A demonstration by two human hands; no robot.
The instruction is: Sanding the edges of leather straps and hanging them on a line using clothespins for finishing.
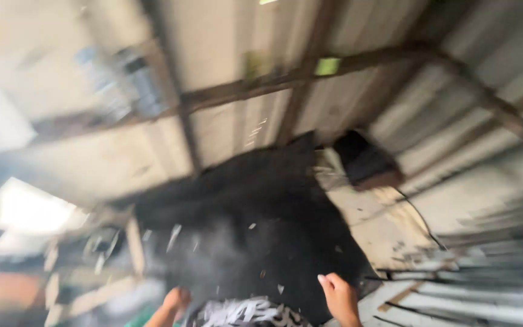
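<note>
The view is badly motion-blurred. A large black cloth (255,224), speckled with pale flecks, is spread in front of a corrugated metal wall. My left hand (177,301) is a closed fist at the cloth's lower left edge. My right hand (338,297) grips the lower right edge, fingers curled over it. A black-and-white patterned fabric (246,313) lies between my hands at the bottom of the view. My forearms are mostly cut off by the frame.
Corrugated metal sheeting (485,181) fills the right side and dark wooden beams (310,72) cross above. A dark boxy object (367,160) sits by the cloth's upper right. A bright opening (28,212) and wooden slats (92,284) are at the left.
</note>
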